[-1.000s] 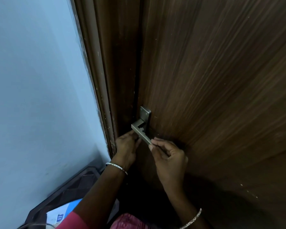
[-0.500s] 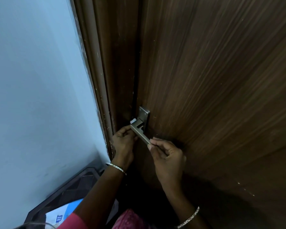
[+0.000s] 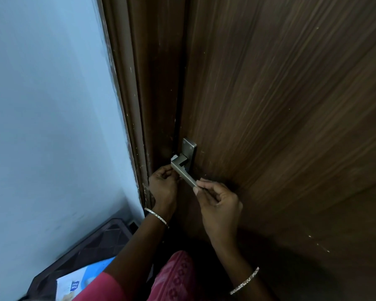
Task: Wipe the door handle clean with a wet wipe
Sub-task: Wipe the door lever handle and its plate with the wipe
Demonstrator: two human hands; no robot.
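Wiping looks under way: the left hand point(image 3: 163, 187), at 8 o'clock of the door handle point(image 3: 182, 170), curls round the wet wipe point(image 3: 173, 158) — the right hand point(image 3: 218, 203) pinches the handle's tip at 4 o'clock, seemingly unwiped yet.

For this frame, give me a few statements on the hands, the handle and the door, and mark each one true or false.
1. The right hand pinches the free end of the door handle. True.
2. The door is painted white. False: it is dark brown with a wood grain.
3. Each wrist wears a bangle. True.
4. The left hand hangs open, away from the handle. False: its fingers curl at the handle's corner, where a scrap of white wet wipe shows.
5. The handle is a round knob. False: it is a squared metal lever on a plate.
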